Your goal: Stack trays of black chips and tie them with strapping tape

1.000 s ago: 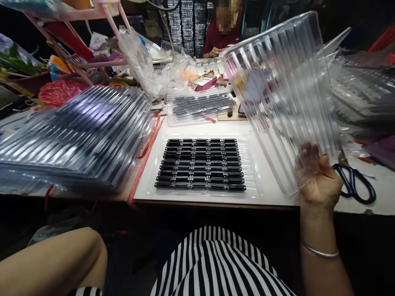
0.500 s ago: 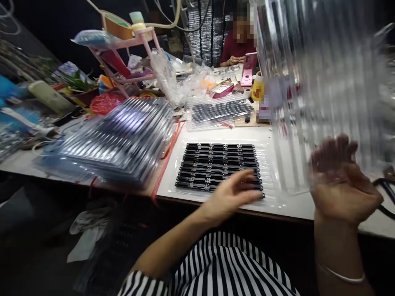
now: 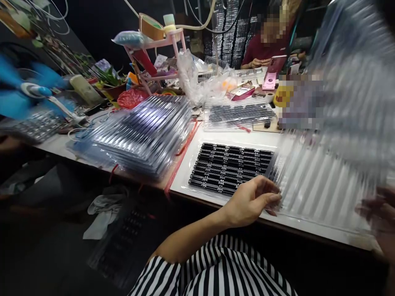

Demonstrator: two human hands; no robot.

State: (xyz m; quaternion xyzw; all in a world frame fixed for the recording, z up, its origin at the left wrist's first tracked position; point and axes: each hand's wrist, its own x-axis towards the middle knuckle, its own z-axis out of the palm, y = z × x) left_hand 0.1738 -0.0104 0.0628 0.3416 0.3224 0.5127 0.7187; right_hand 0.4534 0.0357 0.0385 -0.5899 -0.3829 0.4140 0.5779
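Note:
Rows of black strips (image 3: 231, 166) lie in a clear plastic tray on the white table, in front of me. My left hand (image 3: 254, 200) pinches the near corner of a clear ribbed tray (image 3: 317, 189) that is low over the table, right of the black strips. At the right edge my right hand (image 3: 378, 209) is blurred beside that tray's right side; its grip cannot be made out. Above it, more blurred clear ribbed plastic (image 3: 364, 82) stands upright.
Left of the strips is a stack of filled clear trays (image 3: 138, 135). Behind lie another filled tray (image 3: 237, 115), plastic bags (image 3: 197, 82) and a pink rack (image 3: 160, 41). A blue fan (image 3: 33, 88) is at far left. A person (image 3: 265, 45) sits across.
The view has turned left. My left hand has moved from over the black strips to the ribbed tray's corner and closed. A ribbed tray is now low beside the strips, with blurred plastic above.

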